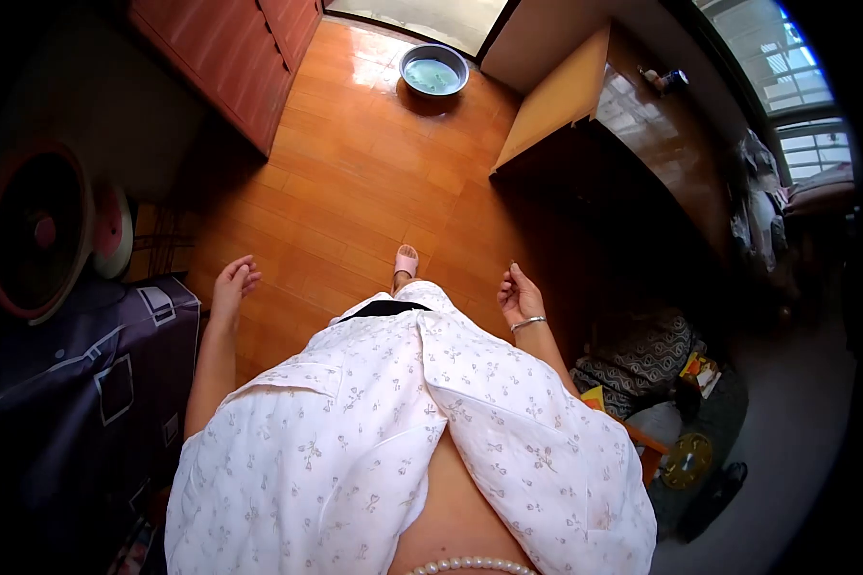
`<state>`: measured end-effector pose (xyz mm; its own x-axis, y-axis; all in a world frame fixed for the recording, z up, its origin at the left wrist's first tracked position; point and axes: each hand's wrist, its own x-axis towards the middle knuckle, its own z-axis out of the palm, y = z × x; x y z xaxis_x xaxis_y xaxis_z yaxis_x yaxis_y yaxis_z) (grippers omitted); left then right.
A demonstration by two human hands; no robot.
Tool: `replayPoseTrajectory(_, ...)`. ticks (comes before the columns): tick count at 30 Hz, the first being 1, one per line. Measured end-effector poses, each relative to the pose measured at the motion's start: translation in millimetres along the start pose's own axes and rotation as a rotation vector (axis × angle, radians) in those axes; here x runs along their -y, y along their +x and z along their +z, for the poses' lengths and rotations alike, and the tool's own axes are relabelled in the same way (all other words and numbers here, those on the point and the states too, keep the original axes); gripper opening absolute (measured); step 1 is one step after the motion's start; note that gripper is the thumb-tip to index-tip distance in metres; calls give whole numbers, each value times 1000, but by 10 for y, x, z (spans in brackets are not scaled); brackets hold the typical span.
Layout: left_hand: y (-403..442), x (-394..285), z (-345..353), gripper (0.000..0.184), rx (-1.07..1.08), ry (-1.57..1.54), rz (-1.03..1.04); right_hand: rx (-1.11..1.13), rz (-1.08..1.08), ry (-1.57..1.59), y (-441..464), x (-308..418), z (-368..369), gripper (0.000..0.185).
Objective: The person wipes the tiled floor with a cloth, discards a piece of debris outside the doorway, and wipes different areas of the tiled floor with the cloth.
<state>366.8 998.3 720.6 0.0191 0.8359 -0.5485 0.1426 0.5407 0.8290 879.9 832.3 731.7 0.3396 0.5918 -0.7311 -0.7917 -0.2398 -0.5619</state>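
My left hand (pixel 237 278) hangs over the floor on the left, its fingers loosely bent and slightly apart, with nothing visible in them. On the right, my right hand (pixel 519 295) wears a silver bracelet (pixel 527 323) at the wrist. Its fingers curl in towards the thumb. Whatever may be between those fingertips is too small to make out. Neither hand touches any object. Ahead on the floor stands a grey basin (pixel 406 75) with water (pixel 431 77) in it, well beyond both hands. One foot in a pink slipper (pixel 406 260) shows between them.
A reddish cabinet (pixel 221 57) stands at the front left, a wooden desk (pixel 556 101) at the front right. Beside my left arm are a fan (pixel 43 230) and a dark covered piece (pixel 67 383). A patterned cushion (pixel 638 364) and a round gold item (pixel 688 460) lie at the right.
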Motion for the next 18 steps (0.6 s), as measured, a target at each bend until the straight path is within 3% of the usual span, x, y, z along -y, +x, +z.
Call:
replayPoseTrajectory(4,42,323,348,30,-83,-55,-269,30,16,-26,594,576,696,15)
replayPoseTrajectory(8,43,951,275,31,-140,-119,-447,134,23,-184,1251,1025,1430,14)
replayPoseTrajectory(12,220,809,167,32,-267,-160,-459,253,23,-320,1865,1243,2150,17)
replayPoseTrajectory(15,813,3,73,33,-438,-109,-301,242,29,-320,2182,1234,2723,16)
replayPoseTrajectory(18,1888,-1009,-85,34,-391,-85,81,221,44,-259,2476,1202,3226,15)
